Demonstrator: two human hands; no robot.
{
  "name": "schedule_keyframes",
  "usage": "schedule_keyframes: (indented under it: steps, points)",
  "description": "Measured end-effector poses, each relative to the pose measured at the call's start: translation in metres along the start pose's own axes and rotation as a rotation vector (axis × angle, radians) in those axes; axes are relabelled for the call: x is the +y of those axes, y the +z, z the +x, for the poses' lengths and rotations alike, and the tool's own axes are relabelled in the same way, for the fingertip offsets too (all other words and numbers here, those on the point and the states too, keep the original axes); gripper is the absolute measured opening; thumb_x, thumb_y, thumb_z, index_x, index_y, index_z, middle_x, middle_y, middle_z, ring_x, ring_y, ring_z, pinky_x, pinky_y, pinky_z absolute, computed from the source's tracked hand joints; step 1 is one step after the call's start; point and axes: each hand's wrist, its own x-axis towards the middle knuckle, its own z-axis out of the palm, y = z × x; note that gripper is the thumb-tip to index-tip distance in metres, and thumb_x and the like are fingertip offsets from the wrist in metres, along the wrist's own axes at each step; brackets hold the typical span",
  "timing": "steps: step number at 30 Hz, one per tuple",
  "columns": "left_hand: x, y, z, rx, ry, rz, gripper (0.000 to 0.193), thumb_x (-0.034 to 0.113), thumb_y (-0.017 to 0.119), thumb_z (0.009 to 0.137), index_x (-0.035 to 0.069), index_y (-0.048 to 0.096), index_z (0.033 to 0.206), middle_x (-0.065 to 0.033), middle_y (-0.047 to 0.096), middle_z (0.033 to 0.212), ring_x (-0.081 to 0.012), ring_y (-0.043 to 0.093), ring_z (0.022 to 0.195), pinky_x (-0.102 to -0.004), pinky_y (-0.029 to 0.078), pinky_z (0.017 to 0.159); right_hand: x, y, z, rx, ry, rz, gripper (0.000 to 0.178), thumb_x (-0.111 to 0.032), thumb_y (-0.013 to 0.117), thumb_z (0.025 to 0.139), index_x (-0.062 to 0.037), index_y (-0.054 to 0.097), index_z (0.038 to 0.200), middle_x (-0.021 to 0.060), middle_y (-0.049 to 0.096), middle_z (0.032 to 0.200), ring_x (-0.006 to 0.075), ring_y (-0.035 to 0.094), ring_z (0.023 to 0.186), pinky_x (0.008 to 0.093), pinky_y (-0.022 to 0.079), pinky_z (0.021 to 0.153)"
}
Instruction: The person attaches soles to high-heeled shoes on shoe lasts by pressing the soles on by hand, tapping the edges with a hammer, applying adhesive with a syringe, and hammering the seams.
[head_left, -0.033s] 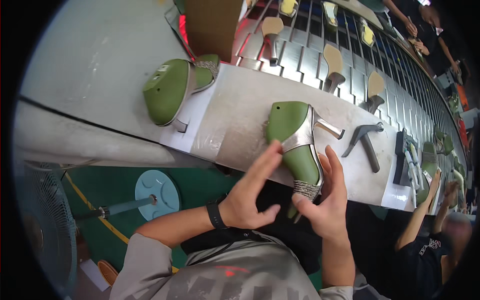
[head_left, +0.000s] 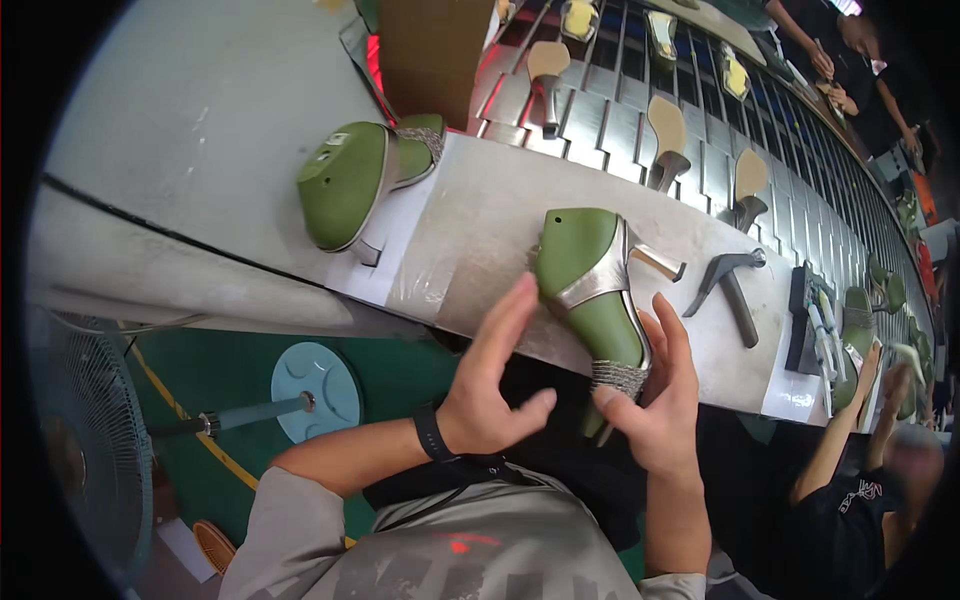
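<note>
A silver high-heeled sandal [head_left: 592, 282] sits on a green shoe last [head_left: 580, 238] over the bench's front edge, its slim heel pointing right. My right hand [head_left: 652, 395] is wrapped round its toe end, thumb on the braided grey strap [head_left: 618, 377] and fingers along the far side. Just left of the sandal, my left hand [head_left: 495, 385] is open, thumb spread, holding nothing. Its fingertips are close to the last's side. A second sandal on a green last [head_left: 345, 185] rests at the left of the bench, on white paper.
Right of the sandal lies a hammer [head_left: 735, 290], then a dark tray [head_left: 805, 320] with pens. Beyond the bench [head_left: 480, 200], a slatted conveyor [head_left: 600, 110] carries heeled soles [head_left: 668, 135]. A blue round stool [head_left: 315, 390] and a fan [head_left: 85, 450] stand at left. Co-workers [head_left: 850, 490] are at right.
My left hand's fingers have drawn slightly left, off the sandal's strap. The sandal has shifted a little in my right hand's grip.
</note>
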Motion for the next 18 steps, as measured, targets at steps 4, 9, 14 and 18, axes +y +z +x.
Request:
schedule_keyframes:
  steps: [4, 9, 14, 18]
  points:
    - [0.01, 0.006, 0.014, 0.082, -0.364, -0.806, 0.066, 0.015, 0.066, 0.106, -0.003, 0.031, 0.158, -0.0146, 0.051, 0.15, -0.0209, 0.049, 0.14, -0.0373, 0.039, 0.118, 0.015, 0.0, -0.006, -0.201, 0.049, 0.289, 0.1, -0.004, 0.082, 0.076, 0.0073, 0.03, 0.16, 0.022, 0.049, 0.153, 0.0271, 0.05, 0.14, 0.038, 0.041, 0.117]
    - [0.048, 0.002, 0.028, 0.09, -0.183, -0.472, 0.064, 0.027, 0.063, 0.108, -0.005, 0.035, 0.156, -0.0174, 0.052, 0.15, -0.0218, 0.048, 0.141, -0.0366, 0.037, 0.119, -0.006, 0.031, 0.009, -0.219, -0.164, -0.089, 0.086, -0.009, 0.085, 0.08, 0.0073, 0.042, 0.153, 0.0185, 0.062, 0.139, 0.0261, 0.06, 0.129, 0.039, 0.047, 0.111]
    - [0.074, -0.052, 0.032, 0.362, 0.408, 0.496, 0.075, 0.02, 0.075, 0.097, -0.01, 0.036, 0.154, -0.0293, 0.036, 0.164, -0.0357, 0.037, 0.153, -0.0443, 0.026, 0.126, 0.01, 0.038, 0.039, -0.068, -0.102, 0.037, 0.051, -0.007, 0.082, 0.087, 0.0025, 0.059, 0.131, 0.0117, 0.073, 0.118, 0.0195, 0.07, 0.108, 0.0369, 0.056, 0.096]
    - [0.036, -0.125, 0.049, 0.798, 0.241, 0.428, 0.063, 0.007, 0.076, 0.091, -0.007, 0.049, 0.146, -0.0225, 0.054, 0.148, -0.0301, 0.054, 0.136, -0.0412, 0.04, 0.117, 0.005, 0.033, 0.048, -0.034, -0.048, -0.048, 0.052, -0.011, 0.084, 0.085, 0.0029, 0.06, 0.13, 0.0135, 0.074, 0.114, 0.0203, 0.072, 0.104, 0.0375, 0.058, 0.092]
